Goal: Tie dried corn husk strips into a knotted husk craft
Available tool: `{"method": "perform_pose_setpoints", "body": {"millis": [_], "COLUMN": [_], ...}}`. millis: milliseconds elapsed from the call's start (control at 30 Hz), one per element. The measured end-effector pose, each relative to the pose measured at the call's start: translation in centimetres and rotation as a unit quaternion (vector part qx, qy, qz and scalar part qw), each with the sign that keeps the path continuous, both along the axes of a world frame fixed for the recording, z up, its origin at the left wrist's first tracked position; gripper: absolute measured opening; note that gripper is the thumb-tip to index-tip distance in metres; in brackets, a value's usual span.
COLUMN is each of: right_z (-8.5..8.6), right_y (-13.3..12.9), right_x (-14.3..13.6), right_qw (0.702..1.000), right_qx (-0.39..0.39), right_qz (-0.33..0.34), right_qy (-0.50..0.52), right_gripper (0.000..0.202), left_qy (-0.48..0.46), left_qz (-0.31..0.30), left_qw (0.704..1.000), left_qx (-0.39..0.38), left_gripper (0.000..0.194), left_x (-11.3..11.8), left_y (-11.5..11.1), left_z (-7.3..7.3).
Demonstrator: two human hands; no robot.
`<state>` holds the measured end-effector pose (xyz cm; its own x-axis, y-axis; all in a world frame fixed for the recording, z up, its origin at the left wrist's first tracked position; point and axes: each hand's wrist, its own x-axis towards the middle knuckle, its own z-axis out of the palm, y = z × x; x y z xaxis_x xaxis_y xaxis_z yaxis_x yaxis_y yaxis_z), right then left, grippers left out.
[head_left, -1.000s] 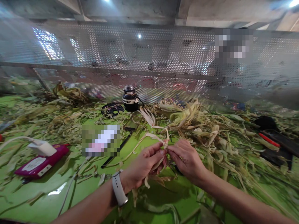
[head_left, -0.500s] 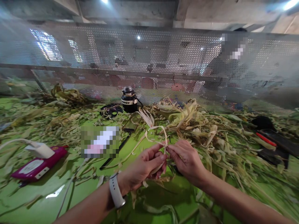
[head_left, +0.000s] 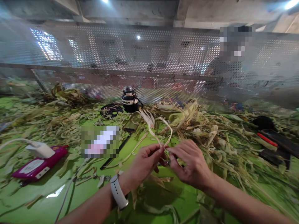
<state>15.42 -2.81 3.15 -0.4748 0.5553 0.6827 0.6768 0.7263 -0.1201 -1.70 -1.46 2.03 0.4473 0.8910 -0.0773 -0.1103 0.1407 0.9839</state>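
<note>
Thin pale corn husk strips (head_left: 170, 133) stand up in loose ends above my fingertips at the centre. My left hand (head_left: 146, 163), with a white watch band (head_left: 118, 192) at the wrist, is closed in a pinch on the strips. Close beside it, my right hand (head_left: 191, 163) also pinches, thumb and forefinger at the base of the strips. What lies between the fingertips of both hands is partly hidden. A bunch of whitish husk (head_left: 146, 116) lies just beyond the hands.
Dry husks (head_left: 210, 137) litter the green table (head_left: 79, 203). A black bottle (head_left: 129, 101) stands before a perforated metal screen (head_left: 151, 49). Leftward lie a magenta power strip (head_left: 44, 163) with a white charger (head_left: 40, 149) and cable; dark phones (head_left: 280, 140) rest at right. A person is behind the screen.
The looped strip above my fingers has opened into two separate raised ends. My right hand has shifted slightly right, and my left hand has turned with its back more upward.
</note>
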Motion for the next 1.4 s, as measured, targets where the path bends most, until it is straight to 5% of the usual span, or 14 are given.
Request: {"method": "perform_pose_setpoints", "body": {"millis": [133, 400, 667, 900, 1067, 1400], "right_z": [1.4, 0.5, 0.4, 2.4, 2.8, 1.6], "right_y": [0.1, 1.4, 1.0, 1.4, 1.3, 1.4], "right_x": [0.2, -0.2, -0.6, 0.6, 1.3, 0.5], "right_qw": [0.999, 0.967, 0.971, 0.971, 0.970, 0.958], "right_qx": [0.026, -0.214, -0.204, -0.226, -0.238, -0.281], "right_qz": [-0.036, 0.010, 0.023, -0.020, 0.045, -0.011], "right_qy": [0.028, 0.136, 0.119, 0.072, 0.016, 0.054], "right_gripper": [0.019, 0.014, 0.024, 0.027, 0.009, 0.009], "left_qy": [0.011, 0.060, 0.064, -0.082, -0.073, -0.043], "left_qz": [-0.020, -0.054, -0.120, -0.070, -0.025, -0.018], "left_qw": [0.999, 0.995, 0.991, 0.992, 0.996, 0.998], "left_qx": [0.042, 0.051, -0.004, -0.072, -0.048, -0.031], "left_gripper": [0.028, 0.043, 0.044, 0.044, 0.047, 0.039], "left_x": [0.1, 0.6, 0.3, 0.2, 0.2, 0.0], "left_y": [-0.3, -0.6, -0.7, -0.6, -0.5, -0.4], "left_z": [0.2, -0.1, -0.8, 0.0, 0.2, -0.2]}}
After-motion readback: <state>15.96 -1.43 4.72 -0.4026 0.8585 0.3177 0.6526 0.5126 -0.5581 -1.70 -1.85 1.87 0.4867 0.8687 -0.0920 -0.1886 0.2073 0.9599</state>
